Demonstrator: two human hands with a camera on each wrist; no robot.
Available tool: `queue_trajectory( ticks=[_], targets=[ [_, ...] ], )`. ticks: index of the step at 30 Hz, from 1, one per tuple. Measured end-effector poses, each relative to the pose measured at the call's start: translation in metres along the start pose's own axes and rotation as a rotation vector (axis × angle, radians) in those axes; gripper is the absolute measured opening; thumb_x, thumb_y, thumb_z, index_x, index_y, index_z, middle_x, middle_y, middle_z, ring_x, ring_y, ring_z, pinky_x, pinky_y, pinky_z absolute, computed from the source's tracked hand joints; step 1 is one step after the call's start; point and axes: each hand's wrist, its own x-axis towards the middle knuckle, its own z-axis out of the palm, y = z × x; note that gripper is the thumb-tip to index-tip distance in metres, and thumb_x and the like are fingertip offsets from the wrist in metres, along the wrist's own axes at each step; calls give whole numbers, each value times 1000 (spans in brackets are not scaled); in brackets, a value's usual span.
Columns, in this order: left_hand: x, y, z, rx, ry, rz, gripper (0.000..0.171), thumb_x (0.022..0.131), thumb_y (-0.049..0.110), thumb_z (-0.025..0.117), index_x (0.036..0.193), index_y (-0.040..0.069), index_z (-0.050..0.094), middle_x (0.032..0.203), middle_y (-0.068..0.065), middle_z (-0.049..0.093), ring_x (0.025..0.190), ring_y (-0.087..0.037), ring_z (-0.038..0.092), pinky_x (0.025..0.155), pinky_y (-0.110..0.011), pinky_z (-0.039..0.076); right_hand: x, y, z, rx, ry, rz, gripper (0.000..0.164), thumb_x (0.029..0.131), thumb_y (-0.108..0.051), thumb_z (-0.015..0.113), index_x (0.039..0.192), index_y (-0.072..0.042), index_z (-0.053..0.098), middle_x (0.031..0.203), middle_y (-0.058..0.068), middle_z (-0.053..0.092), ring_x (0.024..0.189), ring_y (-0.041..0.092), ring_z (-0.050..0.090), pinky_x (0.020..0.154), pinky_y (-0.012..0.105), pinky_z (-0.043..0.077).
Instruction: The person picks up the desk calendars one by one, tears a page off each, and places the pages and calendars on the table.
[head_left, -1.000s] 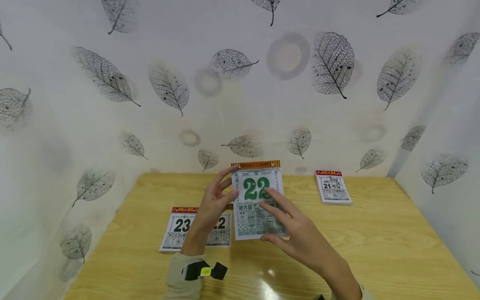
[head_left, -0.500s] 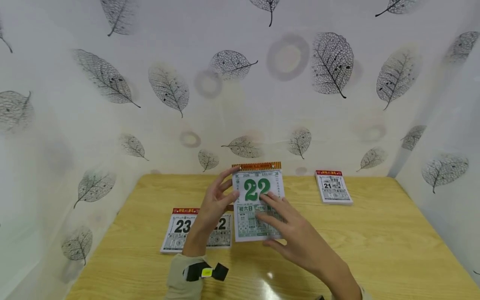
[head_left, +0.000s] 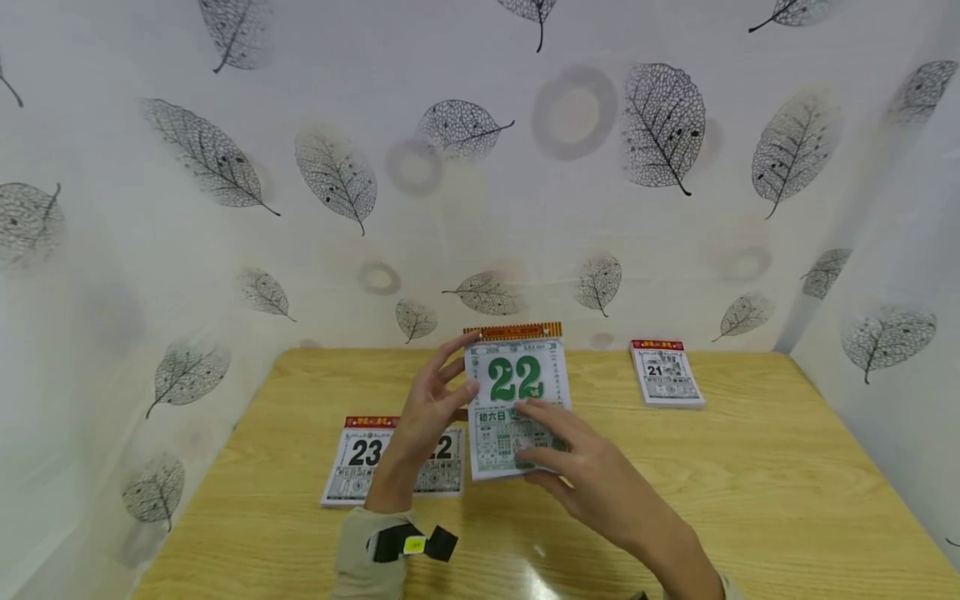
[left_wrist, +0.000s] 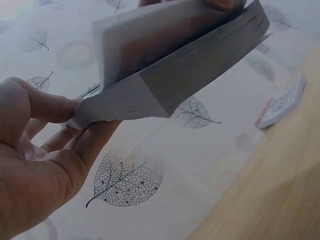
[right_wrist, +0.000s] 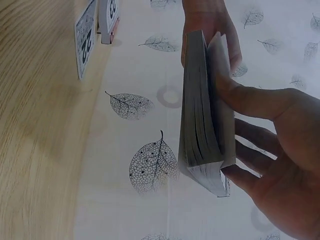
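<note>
A thick tear-off calendar with a green 22 and a gold-and-red header is held up above the table in the head view. My left hand grips its left edge, thumb in front and fingers behind. Over the lower right of the front lie the fingers of my right hand. In the right wrist view, that hand's thumb sits inside a gap in the calendar block, and the front pages are pinched between it and the fingers. Those lifted pages also stand apart from the block in the left wrist view.
Two calendars lie at the left of the wooden table: one reads 23, the other 22, partly behind my left arm. A smaller calendar showing 21 lies at the back right. A leaf-patterned backdrop rises behind.
My right hand's fingers have moved down the front page from the green digits, and its thumb has gone from beside the calendar to behind its front pages. The left hand keeps its grip.
</note>
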Motion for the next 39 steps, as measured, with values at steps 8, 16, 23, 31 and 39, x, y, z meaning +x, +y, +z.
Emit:
queue_trajectory(
  ticks=[8,16,23,31,39],
  targets=[
    [0,1,2,14,8,-1,65,100,-9,52,159,13,36,149,-26,47,113,-31,67,87,-46,61,1,-2,-1,45,45,-18,23,81,-2,84,102,-10,79,133,6,66,125,27,61,101,38,54],
    [-1,1,6,17,6,-30,63,101,-6,52,158,17,39,149,-21,50,113,-30,67,90,-46,60,0,-2,0,94,67,29,25,79,5,84,96,-10,73,119,2,70,111,20,68,94,22,55],
    [-1,-1,5,4,-32,-18,61,103,-4,50,159,15,36,148,-25,48,111,-29,68,87,-46,61,-1,0,0,174,81,59,25,79,1,85,92,-12,69,114,3,71,97,16,71,83,16,56],
    [0,-2,5,2,-72,0,59,105,-1,49,161,12,32,147,-29,46,107,-29,68,81,-47,62,-1,2,-7,339,60,83,19,86,-1,80,91,-17,71,115,3,72,97,17,71,76,20,59],
    [1,-2,6,11,-81,14,62,104,-3,48,161,14,32,149,-25,43,106,-30,67,78,-47,63,0,2,-11,364,69,143,23,89,8,73,103,-10,71,107,0,75,90,14,72,71,25,60]
  ],
)
